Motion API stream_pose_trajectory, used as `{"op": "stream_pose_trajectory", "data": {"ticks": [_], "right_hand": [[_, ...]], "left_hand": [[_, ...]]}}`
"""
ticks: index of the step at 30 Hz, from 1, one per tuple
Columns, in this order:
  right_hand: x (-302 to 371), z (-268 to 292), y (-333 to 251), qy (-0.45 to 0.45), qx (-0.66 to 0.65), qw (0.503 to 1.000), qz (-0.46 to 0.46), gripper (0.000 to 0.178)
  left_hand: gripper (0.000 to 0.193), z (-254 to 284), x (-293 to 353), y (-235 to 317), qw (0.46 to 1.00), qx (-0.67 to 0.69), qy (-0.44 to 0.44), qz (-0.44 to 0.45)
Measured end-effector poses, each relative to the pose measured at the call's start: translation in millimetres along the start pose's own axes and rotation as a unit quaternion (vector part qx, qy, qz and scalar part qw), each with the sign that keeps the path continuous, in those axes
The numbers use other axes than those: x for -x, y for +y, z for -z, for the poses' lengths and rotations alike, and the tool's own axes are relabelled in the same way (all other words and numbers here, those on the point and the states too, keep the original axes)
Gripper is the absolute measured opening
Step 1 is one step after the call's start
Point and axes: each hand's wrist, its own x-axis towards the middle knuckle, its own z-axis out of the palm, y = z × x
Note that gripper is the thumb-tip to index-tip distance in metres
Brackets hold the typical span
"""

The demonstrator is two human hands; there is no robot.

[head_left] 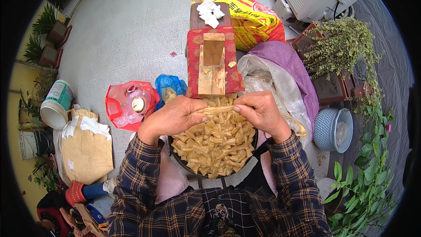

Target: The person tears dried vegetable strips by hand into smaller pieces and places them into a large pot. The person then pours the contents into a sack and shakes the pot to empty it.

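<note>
A thin tan strip (pixel 218 110), soft and creased like tofu skin, is stretched between my two hands. My left hand (pixel 174 115) pinches one end between thumb and fingers. At the other end my right hand (pixel 262 112) has its thumb pressed down against the fingers. Right below them, a round dark basin (pixel 172 149) between my legs is heaped with small tan knotted pieces (pixel 215 147) of the same look. Beyond my fingers, a wooden block fixture (pixel 212 79) rests on a bench with a red patterned cloth (pixel 193 61).
A crumpled white cloth (pixel 210 12) lies at the bench's far end. A red plastic bag (pixel 115 105) and a blue bag (pixel 171 83) sit to the left. On the right are a yellow-red sack (pixel 263 22), a purple sack (pixel 285 61), a blue-grey basket (pixel 325 129) and plants.
</note>
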Motion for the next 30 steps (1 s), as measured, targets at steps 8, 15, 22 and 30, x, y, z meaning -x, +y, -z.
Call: {"op": "stream_pose_trajectory", "data": {"ticks": [8,15,22,30], "right_hand": [[-50.6,-23.7,32.1,0.19,0.043,0.978,-0.069,0.012],[-57.2,-27.9,45.8,0.095,0.207,0.965,-0.127,0.013],[-38.0,-36.6,31.2,0.115,-0.216,0.955,-0.168,0.034],[-31.3,-55.4,-10.7,-0.117,-0.55,0.782,-0.267,0.023]], "left_hand": [[0.014,4.2,-52.2,-18.8,0.921,-0.193,0.334,0.048],[0.016,7.3,-57.5,-23.2,0.928,-0.211,0.293,0.093],[0.042,-22.1,-24.0,-6.3,0.961,-0.173,0.214,-0.025],[0.037,-34.0,-38.9,21.6,0.696,0.619,0.357,-0.069]]}}
